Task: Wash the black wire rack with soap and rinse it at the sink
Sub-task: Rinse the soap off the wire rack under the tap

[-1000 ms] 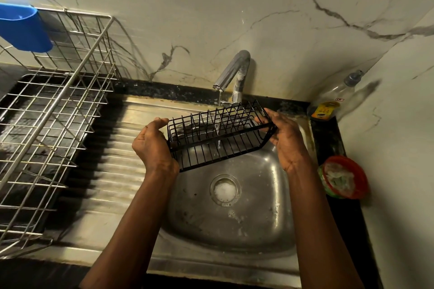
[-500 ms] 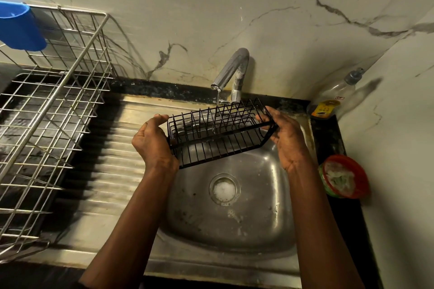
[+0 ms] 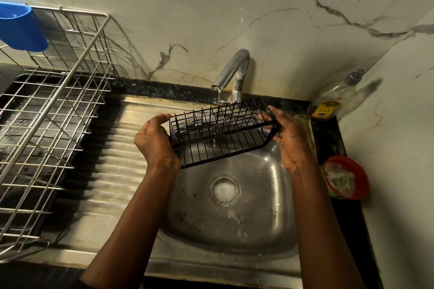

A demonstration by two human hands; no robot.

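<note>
The black wire rack (image 3: 220,134) is held above the steel sink (image 3: 265,223), tilted with its open side towards me. My left hand (image 3: 153,141) grips its left end. My right hand (image 3: 286,134) grips its right end, thumb over the top wire. A thin stream of water runs from the tap (image 3: 231,73) down through the rack's middle into the basin. White foam sits on the drain (image 3: 224,191).
A large steel dish rack (image 3: 47,110) stands on the ribbed drainboard (image 3: 117,171) at the left, with a blue cup (image 3: 21,27) on its far corner. A clear soap bottle (image 3: 333,98) and a red tub with a scrubber (image 3: 344,178) sit on the right ledge.
Both hands keep hold of the rack under the running water. The rack has barely shifted; the view has tilted slightly.
</note>
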